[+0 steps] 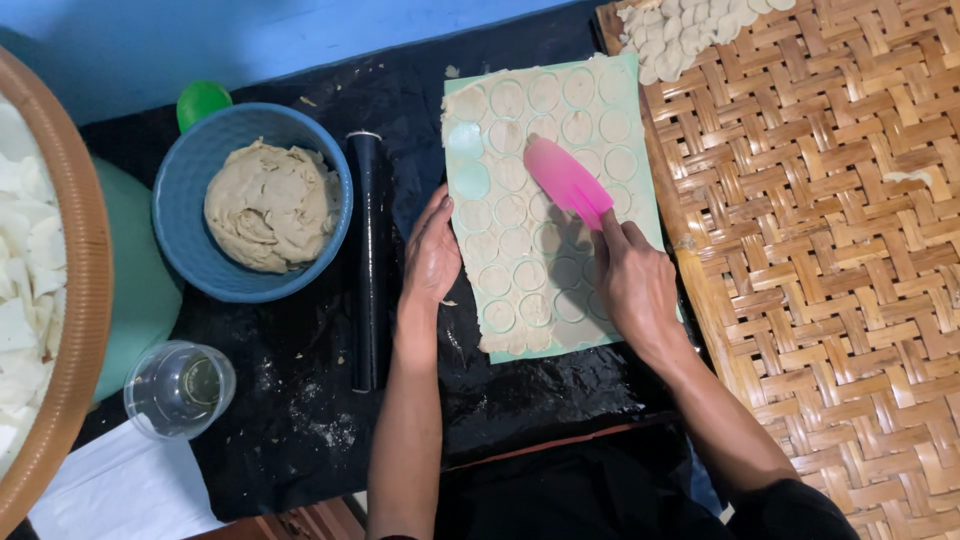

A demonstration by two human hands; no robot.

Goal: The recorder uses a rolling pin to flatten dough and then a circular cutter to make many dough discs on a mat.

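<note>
Pink and flat, the silicone spatula (567, 181) is lying across the pale rolled dough sheet (548, 210), the right hand (636, 283) gripping its handle with closed fingers. The left hand (432, 252) is resting flat, fingers open, at the sheet's left edge. A round blue plastic bowl (196, 170) is holding a lump of beige dough (271, 205). The sheet is showing rows of cut circles.

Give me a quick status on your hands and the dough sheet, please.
Right hand grips pink spatula, blade on the dough sheet. Left hand flat, steadying the green mat edge. Black rolling pin alongside, clear.
</note>
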